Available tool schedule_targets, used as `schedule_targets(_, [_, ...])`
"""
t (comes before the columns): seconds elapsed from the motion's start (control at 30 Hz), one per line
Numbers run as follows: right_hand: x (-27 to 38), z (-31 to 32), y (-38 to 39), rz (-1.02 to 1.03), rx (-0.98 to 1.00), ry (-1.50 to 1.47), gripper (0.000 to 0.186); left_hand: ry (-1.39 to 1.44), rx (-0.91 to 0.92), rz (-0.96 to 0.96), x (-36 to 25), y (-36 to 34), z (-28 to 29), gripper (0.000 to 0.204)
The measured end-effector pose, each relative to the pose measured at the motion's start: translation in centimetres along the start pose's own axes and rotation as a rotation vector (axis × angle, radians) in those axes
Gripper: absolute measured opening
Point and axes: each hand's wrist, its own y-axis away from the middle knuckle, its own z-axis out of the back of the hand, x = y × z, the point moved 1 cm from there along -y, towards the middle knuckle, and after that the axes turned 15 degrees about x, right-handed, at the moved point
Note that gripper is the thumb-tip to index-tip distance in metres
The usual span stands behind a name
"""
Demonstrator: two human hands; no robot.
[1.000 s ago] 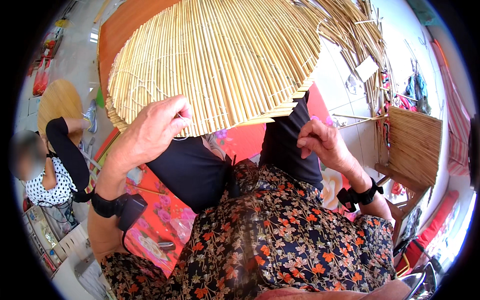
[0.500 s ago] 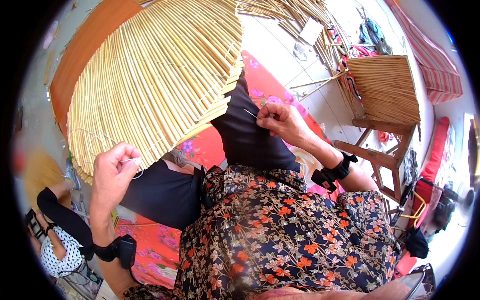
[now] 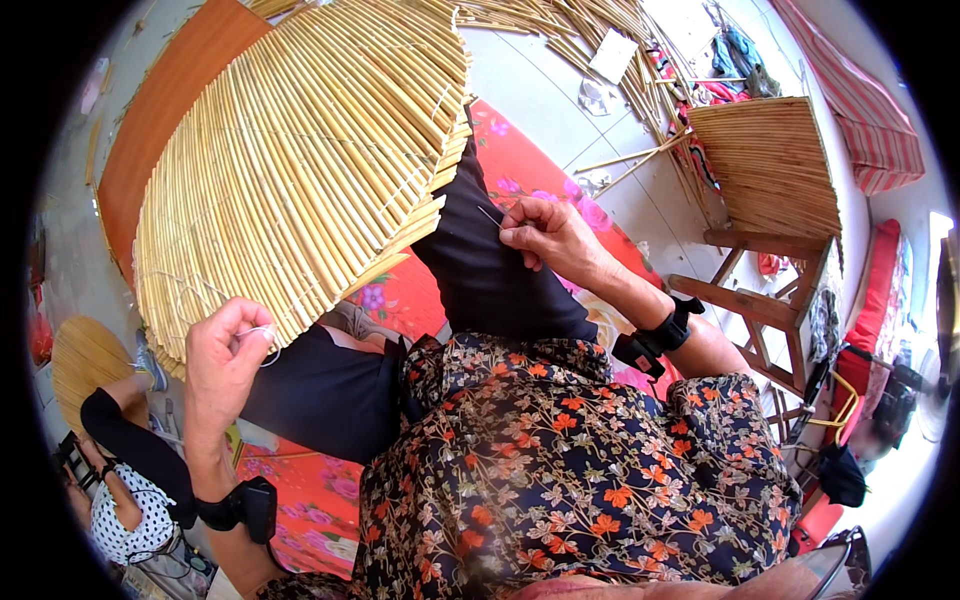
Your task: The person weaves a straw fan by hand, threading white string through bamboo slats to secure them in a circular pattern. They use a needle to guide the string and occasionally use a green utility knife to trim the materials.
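A large mat of yellow reed stalks [image 3: 300, 150], stitched side by side with pale thread, leans over my lap. At its lower left edge my left hand [image 3: 220, 360] is closed, thumb and forefinger pinching a loop of white thread [image 3: 273, 345]. My right hand [image 3: 555, 240] is above my right thigh, apart from the mat's right edge. Its fingers are pinched on a thin metal needle [image 3: 488, 214] that points up and left toward the stalk ends. Whether the thread runs to the needle cannot be made out.
A red floral cloth [image 3: 310, 490] lies beneath me. Loose stalks [image 3: 590, 40] are strewn at the far right. A wooden stool [image 3: 750, 300] stands right, beside a smaller reed panel [image 3: 765, 160]. Another person [image 3: 130, 500] sits at the left near a round reed piece [image 3: 85, 365].
The mat's right edge and my right hand with the needle appear slightly farther left. My left hand sits slightly lower, still pinching the thread.
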Motion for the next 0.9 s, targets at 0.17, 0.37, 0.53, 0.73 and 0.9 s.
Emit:
schedule_targets(0.17, [0.3,0.0,-0.3,-0.029,-0.017,-0.026,0.011,0.006,-0.012,-0.005,0.3,0.1,-0.2,0.004])
schedule_targets(0.37, [-0.5,-0.5,-0.9,0.091,-0.097,-0.206,0.010,-0.002,-0.022,-0.004,0.1,0.1,-0.1,0.003])
schedule_targets(0.53, [-1.0,-0.9,-2.9,0.185,-0.199,-0.206,0.008,-0.016,-0.079,-0.025,0.9,-0.1,-0.2,0.002])
schedule_targets(0.73, [-1.3,0.3,-2.9,0.168,-0.136,-0.064,0.014,0.014,-0.049,-0.007,2.1,0.0,-0.2,0.002])
schedule_targets(0.9, [-4.8,7.4,0.2,0.046,-0.311,-0.001,0.037,0.079,-0.034,-0.001,1.8,-0.1,-0.6,0.005])
